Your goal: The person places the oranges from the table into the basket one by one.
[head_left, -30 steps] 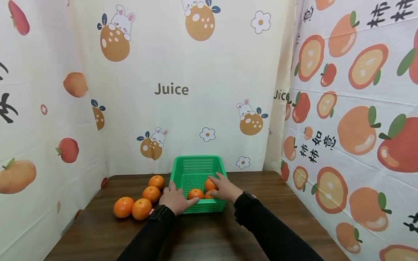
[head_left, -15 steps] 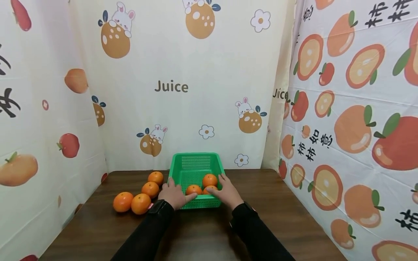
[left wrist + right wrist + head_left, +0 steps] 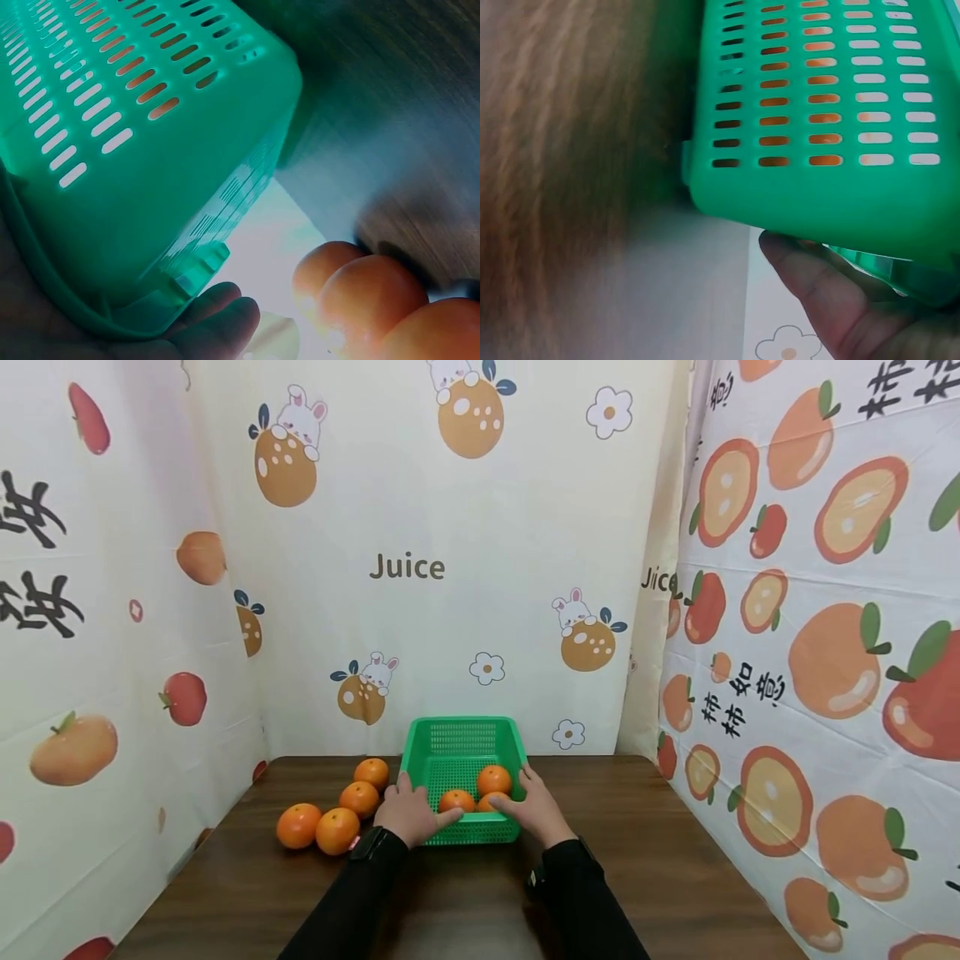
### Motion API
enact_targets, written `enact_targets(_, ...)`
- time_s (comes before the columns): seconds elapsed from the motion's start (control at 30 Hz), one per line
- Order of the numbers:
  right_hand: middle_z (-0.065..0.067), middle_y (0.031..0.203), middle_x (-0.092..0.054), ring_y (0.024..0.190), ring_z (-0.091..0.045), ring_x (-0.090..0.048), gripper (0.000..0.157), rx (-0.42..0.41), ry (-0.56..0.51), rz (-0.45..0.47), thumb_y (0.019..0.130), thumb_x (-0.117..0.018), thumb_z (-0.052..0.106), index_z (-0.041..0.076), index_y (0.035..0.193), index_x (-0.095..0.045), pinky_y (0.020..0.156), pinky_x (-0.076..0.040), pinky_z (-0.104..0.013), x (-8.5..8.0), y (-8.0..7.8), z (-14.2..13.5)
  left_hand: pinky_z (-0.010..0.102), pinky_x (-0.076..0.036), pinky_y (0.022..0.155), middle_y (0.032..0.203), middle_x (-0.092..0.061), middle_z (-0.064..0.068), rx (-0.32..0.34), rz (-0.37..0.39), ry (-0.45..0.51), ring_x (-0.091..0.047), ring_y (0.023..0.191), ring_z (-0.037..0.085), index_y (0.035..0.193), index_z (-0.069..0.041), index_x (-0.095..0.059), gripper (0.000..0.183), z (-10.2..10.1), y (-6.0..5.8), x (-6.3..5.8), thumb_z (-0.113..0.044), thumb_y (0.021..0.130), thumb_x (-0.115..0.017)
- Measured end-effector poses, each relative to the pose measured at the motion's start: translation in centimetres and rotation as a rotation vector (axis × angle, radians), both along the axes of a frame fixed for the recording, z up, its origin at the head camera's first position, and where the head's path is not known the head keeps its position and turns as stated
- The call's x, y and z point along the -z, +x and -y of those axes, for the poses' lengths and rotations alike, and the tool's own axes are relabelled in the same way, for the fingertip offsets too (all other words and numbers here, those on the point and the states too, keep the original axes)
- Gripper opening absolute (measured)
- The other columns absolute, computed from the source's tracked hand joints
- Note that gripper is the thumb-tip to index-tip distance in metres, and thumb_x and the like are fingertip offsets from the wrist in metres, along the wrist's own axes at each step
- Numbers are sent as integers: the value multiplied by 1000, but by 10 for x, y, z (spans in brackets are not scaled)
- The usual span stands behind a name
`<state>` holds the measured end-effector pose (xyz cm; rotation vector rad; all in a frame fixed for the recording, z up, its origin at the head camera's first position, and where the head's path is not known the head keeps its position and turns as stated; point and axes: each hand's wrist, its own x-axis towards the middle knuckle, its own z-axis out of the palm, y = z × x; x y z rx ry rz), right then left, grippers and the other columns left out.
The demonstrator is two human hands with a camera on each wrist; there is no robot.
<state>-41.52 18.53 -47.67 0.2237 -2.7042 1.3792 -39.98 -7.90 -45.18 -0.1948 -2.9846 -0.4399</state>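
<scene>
A green plastic basket (image 3: 474, 833) with slotted walls stands on the table and holds three oranges (image 3: 494, 779) toward its front right. My left hand (image 3: 407, 815) grips its front left corner, thumb over the front rim. In the left wrist view, fingertips (image 3: 225, 319) curl past the rim of the basket (image 3: 187, 161). My right hand (image 3: 543, 812) holds the front right corner, its thumb also across the rim. The right wrist view has fingers (image 3: 817, 289) against the side of the basket (image 3: 810, 199). Several loose oranges (image 3: 337, 831) lie left of the left hand.
The dark wooden table (image 3: 615, 860) extends to both sides. A printed cloth (image 3: 525, 527) hangs right behind the basket, with further cloths (image 3: 840, 693) along the left and right edges.
My right hand has moved from above the oranges in the basket out to its right side and taken hold of the rim. My left hand stays at the left corner; the view has shifted slightly.
</scene>
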Motion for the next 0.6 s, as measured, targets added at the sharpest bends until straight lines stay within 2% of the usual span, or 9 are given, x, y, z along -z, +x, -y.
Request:
enact_targets(0.23, -17, 179, -16, 162, -47, -22, 106, -5, -16, -6, 93, -75, 63, -4, 164, -32, 124, -31, -68, 1, 4, -4, 63, -52, 104, 168, -31, 33, -2, -27, 2, -45, 143, 52, 145, -3, -63, 96, -4, 5, 2, -82, 91, -57)
enact_targets(0.37, -18, 178, -17, 161, -48, -24, 103, 7, -9, -4, 95, -75, 59, -3, 164, -32, 122, -33, -68, 1, 6, -5, 65, -50, 107, 168, -32, 34, 13, -39, 15, -43, 146, 54, 145, -2, -62, 96, -5, 8, 3, -81, 92, -58)
enact_targets(0.5, -18, 178, -17, 160, -49, -25, 96, 10, 1, 5, 97, -75, 52, -4, 164, -33, 121, -34, -68, 1, 3, -5, 65, -45, 114, 167, -32, 35, 33, -55, 21, -40, 148, 56, 143, -2, -63, 95, -3, 3, 6, -81, 92, -58)
enact_targets(0.6, -17, 179, -15, 160, -49, -25, 94, 7, 7, 26, 98, -76, 49, -4, 164, -33, 122, -34, -67, 0, 1, -2, 67, -41, 116, 167, -31, 35, 58, -32, 68, -37, 150, 58, 143, -3, -63, 89, 3, -2, 7, -78, 95, -57)
